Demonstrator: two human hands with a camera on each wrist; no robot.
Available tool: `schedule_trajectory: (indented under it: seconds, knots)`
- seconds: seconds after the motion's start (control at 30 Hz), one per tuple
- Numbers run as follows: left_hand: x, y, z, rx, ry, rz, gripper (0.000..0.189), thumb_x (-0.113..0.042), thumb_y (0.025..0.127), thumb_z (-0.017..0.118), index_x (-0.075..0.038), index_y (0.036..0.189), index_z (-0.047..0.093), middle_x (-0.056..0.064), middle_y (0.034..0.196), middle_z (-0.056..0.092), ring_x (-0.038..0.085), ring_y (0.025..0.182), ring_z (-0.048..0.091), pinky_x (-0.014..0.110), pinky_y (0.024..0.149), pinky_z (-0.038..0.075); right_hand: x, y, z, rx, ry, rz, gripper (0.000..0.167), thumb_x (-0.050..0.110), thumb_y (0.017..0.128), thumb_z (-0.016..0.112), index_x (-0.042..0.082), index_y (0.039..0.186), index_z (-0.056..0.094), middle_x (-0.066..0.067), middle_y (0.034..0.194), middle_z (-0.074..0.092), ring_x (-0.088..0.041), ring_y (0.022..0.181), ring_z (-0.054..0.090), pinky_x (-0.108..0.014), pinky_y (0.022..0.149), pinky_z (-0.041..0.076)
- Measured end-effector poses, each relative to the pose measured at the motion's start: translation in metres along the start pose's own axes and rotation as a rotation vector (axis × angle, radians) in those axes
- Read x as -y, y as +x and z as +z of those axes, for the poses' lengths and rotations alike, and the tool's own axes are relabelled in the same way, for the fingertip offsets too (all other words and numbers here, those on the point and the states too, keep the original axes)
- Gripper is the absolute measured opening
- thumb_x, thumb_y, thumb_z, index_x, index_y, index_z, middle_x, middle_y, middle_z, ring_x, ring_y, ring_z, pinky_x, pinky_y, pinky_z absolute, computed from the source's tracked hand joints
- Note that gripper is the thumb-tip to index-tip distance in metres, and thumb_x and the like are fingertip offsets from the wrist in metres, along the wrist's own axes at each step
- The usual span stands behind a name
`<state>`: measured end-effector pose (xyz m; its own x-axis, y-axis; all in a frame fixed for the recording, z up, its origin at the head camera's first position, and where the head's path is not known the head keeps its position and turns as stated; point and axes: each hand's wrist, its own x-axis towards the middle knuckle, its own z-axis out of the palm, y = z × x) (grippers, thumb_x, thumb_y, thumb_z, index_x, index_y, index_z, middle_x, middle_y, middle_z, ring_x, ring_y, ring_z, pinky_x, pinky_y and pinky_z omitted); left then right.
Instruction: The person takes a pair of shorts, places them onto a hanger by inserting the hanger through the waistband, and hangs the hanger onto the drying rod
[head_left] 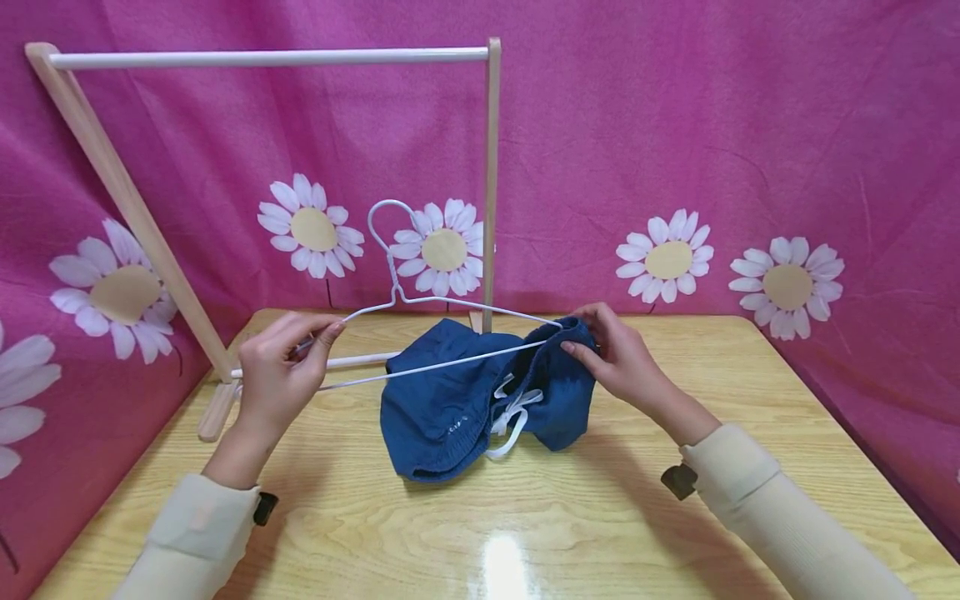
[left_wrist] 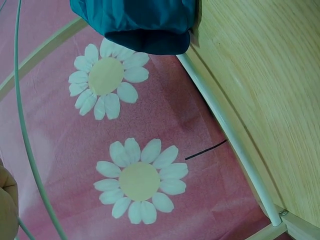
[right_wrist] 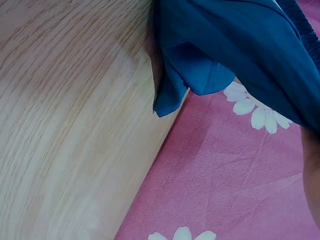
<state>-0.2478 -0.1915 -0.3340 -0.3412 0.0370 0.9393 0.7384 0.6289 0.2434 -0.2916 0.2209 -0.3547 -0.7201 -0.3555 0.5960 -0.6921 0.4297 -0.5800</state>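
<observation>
A white wire hanger is held up over the table, hook at the top. The left hand pinches its left shoulder between thumb and fingers. Its right end goes into the waistband of dark blue shorts, which have a white drawstring tied in a bow. My right hand grips that waistband around the hanger's end, thumb on the near side. From there the shorts hang and slump leftward, the other waist side sagging low over the table. In the right wrist view, the fabric hangs in folds.
A clothes rack with wooden posts and a white top rail stands at the back left. Its lower white bar runs close to the tabletop. Behind the wooden table hangs a pink flowered cloth.
</observation>
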Motion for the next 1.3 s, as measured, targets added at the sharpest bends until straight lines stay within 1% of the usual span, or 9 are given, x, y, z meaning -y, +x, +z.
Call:
schedule_trajectory:
  seconds: [0.1,0.2,0.33,0.53,0.63,0.83,0.93,1.17,1.3]
  knots:
    - [0.001,-0.001,0.000,-0.005,0.000,-0.003,0.016,0.010,0.075,0.082,0.001,0.088,0.079,0.010,0.076,0.071,0.007,0.060,0.046,0.013,0.056,0.033,-0.001,-0.002,0.000,-0.030,-0.008,0.029,0.027,-0.003,0.089,0.074,-0.004,0.113,0.062,-0.015,0.100,0.072,-0.015,0.085,0.071,-0.010,0.079,0.052]
    - [0.003,-0.003,0.000,-0.012,-0.002,-0.006,0.016,0.010,0.075,0.082,0.001,0.088,0.079,0.009,0.073,0.070,0.007,0.059,0.045,0.013,0.056,0.033,-0.003,-0.003,-0.002,-0.047,-0.004,0.062,0.022,-0.001,0.092,0.071,0.001,0.114,0.069,-0.012,0.096,0.073,-0.007,0.074,0.064,-0.011,0.069,0.050]
    - [0.004,-0.004,0.001,-0.015,-0.002,-0.006,0.016,0.010,0.075,0.082,0.001,0.088,0.079,0.009,0.070,0.067,0.007,0.059,0.044,0.014,0.055,0.032,-0.004,-0.004,-0.004,-0.033,0.029,0.072,0.023,-0.001,0.098,0.064,0.001,0.120,0.070,-0.014,0.100,0.072,-0.011,0.074,0.057,-0.014,0.069,0.049]
    - [0.005,-0.006,0.001,-0.007,-0.012,-0.008,0.016,0.010,0.075,0.082,0.001,0.088,0.079,0.008,0.070,0.068,0.006,0.059,0.044,0.013,0.056,0.032,-0.006,0.000,-0.003,0.010,0.058,0.048,0.025,0.000,0.102,0.056,0.001,0.124,0.068,-0.014,0.114,0.071,-0.006,0.100,0.062,-0.012,0.093,0.046]
    - [0.005,-0.006,0.001,0.003,-0.021,-0.009,0.017,0.010,0.075,0.082,0.001,0.089,0.079,0.008,0.072,0.069,0.006,0.058,0.045,0.013,0.056,0.033,-0.005,0.002,-0.001,0.018,0.053,0.056,0.027,0.003,0.104,0.054,0.003,0.128,0.066,-0.012,0.120,0.070,-0.005,0.108,0.061,-0.012,0.099,0.043]
    - [0.003,-0.006,0.000,0.027,-0.032,-0.024,0.018,0.009,0.076,0.083,0.001,0.092,0.080,0.009,0.075,0.071,0.006,0.058,0.046,0.014,0.054,0.035,-0.002,0.003,-0.001,-0.009,-0.048,0.099,0.021,0.010,0.105,0.055,0.004,0.122,0.066,-0.011,0.108,0.071,-0.014,0.094,0.059,-0.013,0.089,0.045]
    - [0.003,-0.006,0.000,0.030,-0.034,-0.024,0.018,0.008,0.077,0.082,0.001,0.093,0.080,0.009,0.075,0.071,0.006,0.058,0.045,0.014,0.054,0.035,0.000,0.005,-0.001,-0.017,-0.058,0.093,0.020,0.009,0.104,0.056,0.004,0.120,0.067,-0.011,0.106,0.071,-0.017,0.091,0.059,-0.014,0.086,0.045]
    - [0.003,-0.005,-0.001,0.030,-0.030,-0.016,0.017,0.009,0.076,0.082,0.001,0.090,0.079,0.009,0.074,0.070,0.006,0.056,0.043,0.013,0.053,0.033,0.001,0.007,0.001,-0.021,-0.081,0.071,0.017,0.010,0.103,0.058,0.004,0.115,0.068,-0.009,0.098,0.071,-0.016,0.084,0.057,-0.017,0.079,0.045]
    - [0.002,-0.004,-0.003,0.045,-0.027,-0.009,0.018,0.010,0.075,0.083,0.000,0.090,0.080,0.008,0.073,0.070,0.006,0.056,0.043,0.013,0.053,0.033,0.002,0.009,0.002,-0.043,-0.095,0.056,0.018,0.009,0.102,0.060,0.005,0.117,0.071,-0.009,0.103,0.072,-0.014,0.084,0.060,-0.015,0.077,0.047]
